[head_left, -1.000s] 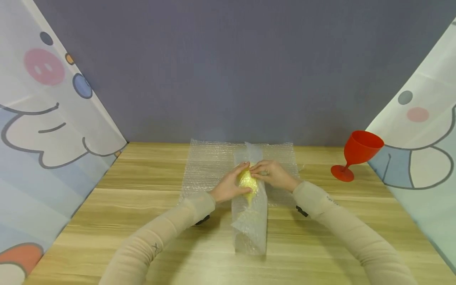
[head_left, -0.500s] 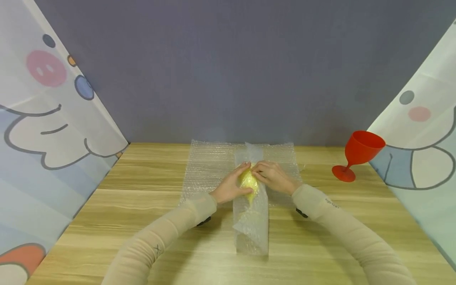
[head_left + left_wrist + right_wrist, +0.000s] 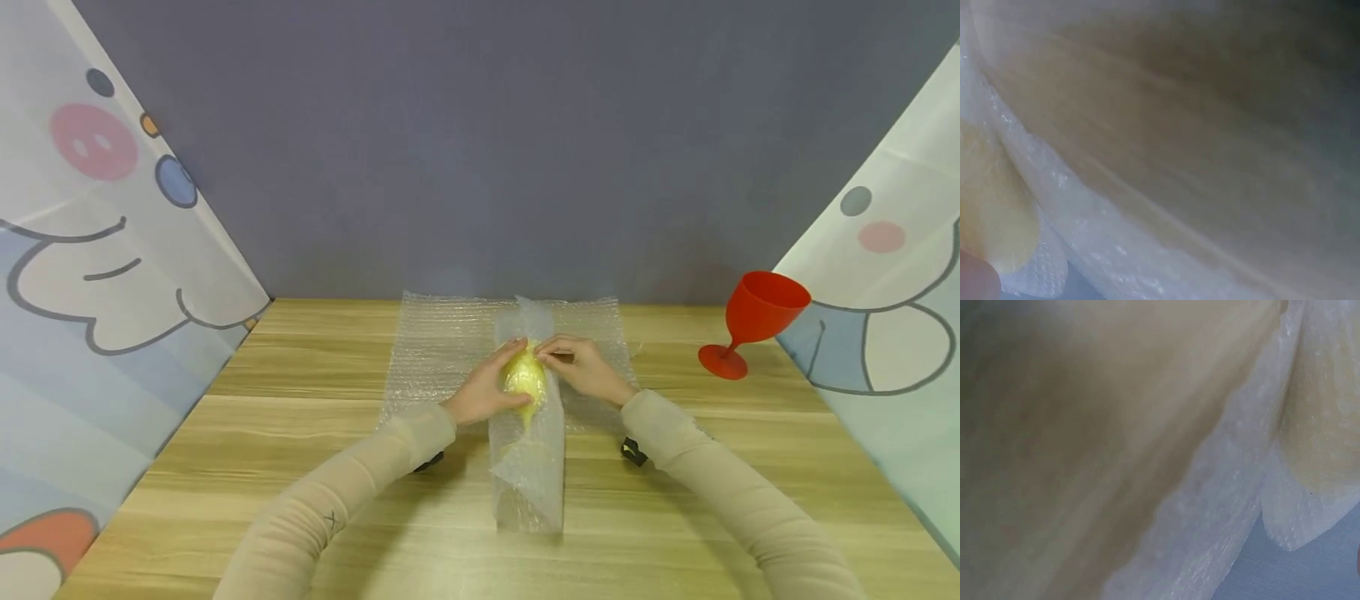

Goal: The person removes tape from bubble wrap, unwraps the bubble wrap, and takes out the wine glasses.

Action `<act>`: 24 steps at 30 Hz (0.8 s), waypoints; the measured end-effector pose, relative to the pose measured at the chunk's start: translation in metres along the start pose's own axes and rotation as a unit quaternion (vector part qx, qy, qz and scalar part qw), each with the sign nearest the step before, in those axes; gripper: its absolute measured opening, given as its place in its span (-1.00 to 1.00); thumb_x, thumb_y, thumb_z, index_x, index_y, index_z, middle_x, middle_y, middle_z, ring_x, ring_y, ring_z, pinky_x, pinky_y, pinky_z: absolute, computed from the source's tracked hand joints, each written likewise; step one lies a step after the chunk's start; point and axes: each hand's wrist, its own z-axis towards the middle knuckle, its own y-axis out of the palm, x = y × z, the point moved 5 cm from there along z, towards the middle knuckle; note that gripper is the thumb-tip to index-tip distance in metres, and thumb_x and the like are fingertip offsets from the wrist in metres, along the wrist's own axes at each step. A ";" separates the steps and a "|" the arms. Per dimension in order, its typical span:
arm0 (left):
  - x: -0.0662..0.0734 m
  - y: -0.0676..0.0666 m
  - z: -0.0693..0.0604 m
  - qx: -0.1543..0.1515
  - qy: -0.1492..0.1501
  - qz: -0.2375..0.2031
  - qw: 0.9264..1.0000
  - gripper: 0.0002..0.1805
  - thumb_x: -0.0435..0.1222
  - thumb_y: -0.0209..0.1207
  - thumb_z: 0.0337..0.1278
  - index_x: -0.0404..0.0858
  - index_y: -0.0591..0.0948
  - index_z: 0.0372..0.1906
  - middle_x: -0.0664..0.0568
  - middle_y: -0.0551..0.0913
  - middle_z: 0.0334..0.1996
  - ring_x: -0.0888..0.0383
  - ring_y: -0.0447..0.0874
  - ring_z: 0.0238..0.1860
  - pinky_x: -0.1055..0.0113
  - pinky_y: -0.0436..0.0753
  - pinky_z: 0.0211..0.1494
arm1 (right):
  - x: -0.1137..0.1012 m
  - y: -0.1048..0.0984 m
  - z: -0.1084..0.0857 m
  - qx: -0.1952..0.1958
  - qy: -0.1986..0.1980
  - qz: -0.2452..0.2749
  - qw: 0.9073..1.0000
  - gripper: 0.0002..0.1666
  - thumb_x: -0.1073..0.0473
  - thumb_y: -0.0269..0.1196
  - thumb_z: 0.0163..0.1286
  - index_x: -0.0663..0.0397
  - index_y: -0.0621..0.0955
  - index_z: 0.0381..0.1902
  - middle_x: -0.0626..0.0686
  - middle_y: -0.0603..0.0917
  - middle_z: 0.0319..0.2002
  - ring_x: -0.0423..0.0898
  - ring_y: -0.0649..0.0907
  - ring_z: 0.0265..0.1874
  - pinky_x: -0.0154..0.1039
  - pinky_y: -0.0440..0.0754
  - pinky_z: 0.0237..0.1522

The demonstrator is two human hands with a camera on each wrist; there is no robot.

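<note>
A yellow goblet [image 3: 523, 382] lies on a strip of bubble wrap [image 3: 528, 500], bowl away from me, its stem pointing toward the near edge. Wrap partly covers it, and its foot shows only faintly. My left hand [image 3: 487, 390] grips the bowl from the left, thumb on the near side and fingers at the far side. At the bowl's far right, my right hand [image 3: 583, 367] pinches the edge of the wrap. Up close, the left wrist view shows the yellow bowl [image 3: 997, 206] beside a fingertip; the right wrist view shows it [image 3: 1329, 425] under the wrap.
A wider sheet of bubble wrap [image 3: 435, 350] lies flat beneath, reaching the table's back edge. On the right stands a red goblet [image 3: 761, 312]. A grey panel [image 3: 480, 150] rises behind the wooden table [image 3: 300, 400], with printed cloths at both sides.
My right hand has shifted slightly to the right, its fingers now more bent at the wrap's edge. More of the yellow bowl shows. The left hand keeps its hold.
</note>
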 end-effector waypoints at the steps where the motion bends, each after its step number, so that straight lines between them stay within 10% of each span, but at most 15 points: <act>1: 0.000 0.000 0.000 0.000 0.000 -0.001 1.000 -0.01 -0.03 0.32 -0.09 0.11 -0.01 0.43 0.05 -0.08 0.46 0.08 -0.13 0.45 -0.06 0.02 0.42 | 0.002 0.000 0.000 0.002 0.011 0.008 1.000 -0.84 0.38 0.18 0.24 0.37 0.63 -0.25 0.26 0.65 -0.16 0.15 0.63 -0.12 -0.23 0.63 -0.06; 24: 0.006 -0.004 -0.002 -0.009 -0.011 -0.003 1.000 -0.01 -0.08 0.32 -0.08 0.09 -0.01 0.43 0.04 -0.10 0.46 0.04 -0.10 0.44 -0.05 0.03 0.42 | 0.038 -0.005 -0.005 0.032 0.092 0.099 0.990 -0.75 0.18 0.18 0.30 0.29 0.63 -0.23 0.23 0.63 -0.08 0.02 0.62 -0.05 -0.11 0.54 0.09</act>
